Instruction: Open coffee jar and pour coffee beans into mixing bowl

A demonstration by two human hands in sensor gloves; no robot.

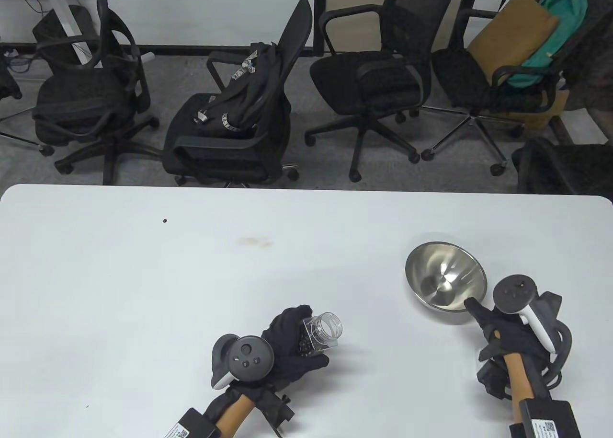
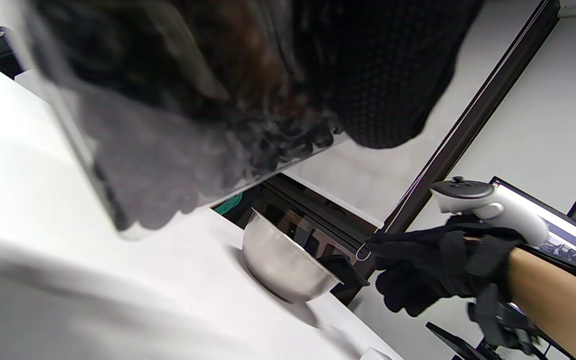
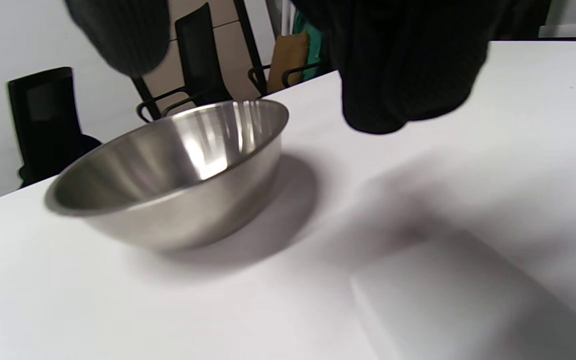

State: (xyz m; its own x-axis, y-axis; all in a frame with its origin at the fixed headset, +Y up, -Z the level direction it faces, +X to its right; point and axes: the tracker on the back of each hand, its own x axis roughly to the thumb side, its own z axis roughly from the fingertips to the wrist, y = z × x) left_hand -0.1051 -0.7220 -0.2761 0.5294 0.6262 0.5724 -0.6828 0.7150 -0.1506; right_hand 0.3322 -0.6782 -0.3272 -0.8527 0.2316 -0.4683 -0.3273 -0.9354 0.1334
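My left hand (image 1: 299,344) grips a clear, lidless coffee jar (image 1: 323,331) just above the table. The jar is tilted, its open mouth points right, and dark beans lie in its lower end. In the left wrist view the jar (image 2: 168,150) fills the top as a blur. The steel mixing bowl (image 1: 448,308) stands at the right and looks empty. My right hand (image 1: 481,316) is at the bowl's near rim with one finger stretched toward it; I cannot tell if it touches. In the right wrist view its fingers (image 3: 408,65) hang spread above the table beside the bowl (image 3: 193,200), holding nothing I can see.
The white table (image 1: 143,289) has a small dark speck (image 1: 165,221) at far left and a faint stain (image 1: 254,240) mid-table. Black office chairs (image 1: 364,88) stand beyond the far edge. I do not see the jar's lid.
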